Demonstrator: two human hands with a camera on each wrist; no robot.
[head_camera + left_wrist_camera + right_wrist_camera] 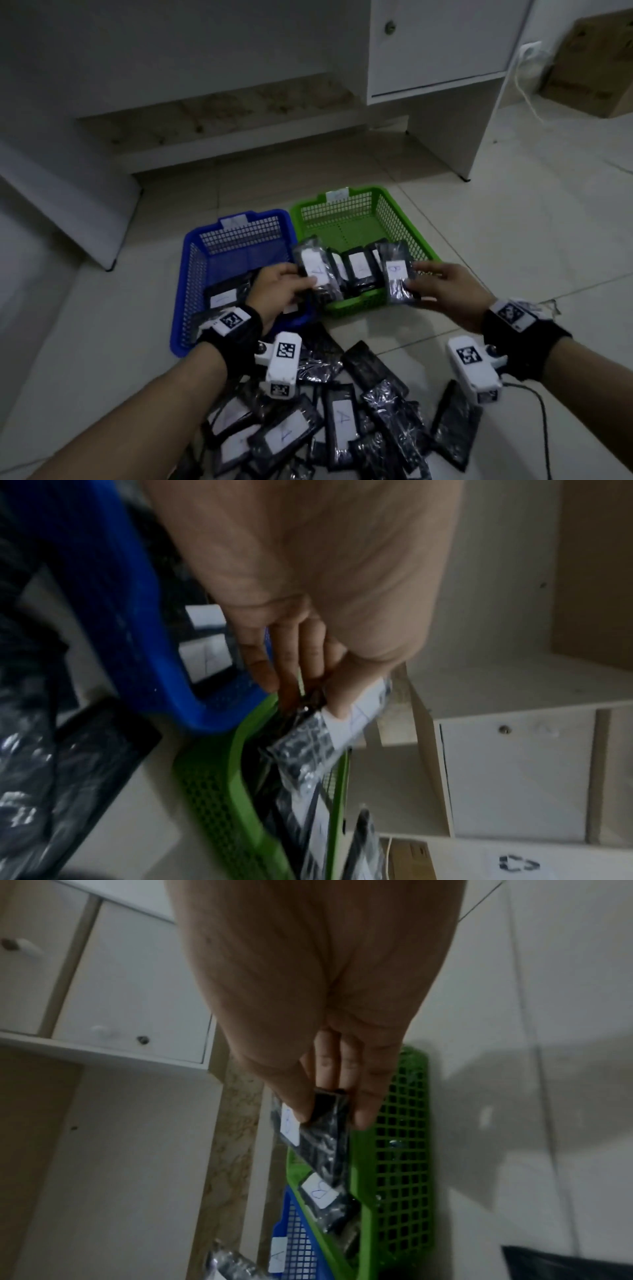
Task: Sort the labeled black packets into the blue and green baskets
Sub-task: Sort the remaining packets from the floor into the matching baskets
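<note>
Each hand grips one black packet lengthwise over the green basket (394, 219): the left hand (277, 291) near its blue-side edge, the right hand (442, 291) at its front rim.

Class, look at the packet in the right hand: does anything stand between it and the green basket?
Nothing visible does. The right hand holds its packet just above the green basket, whose open top already holds other packets.

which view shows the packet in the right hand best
The head view: the right hand pinches the packet above the green basket, label up. The right wrist view shows it narrow and partly behind fingers. The left wrist view doesn't clearly show it.
</note>
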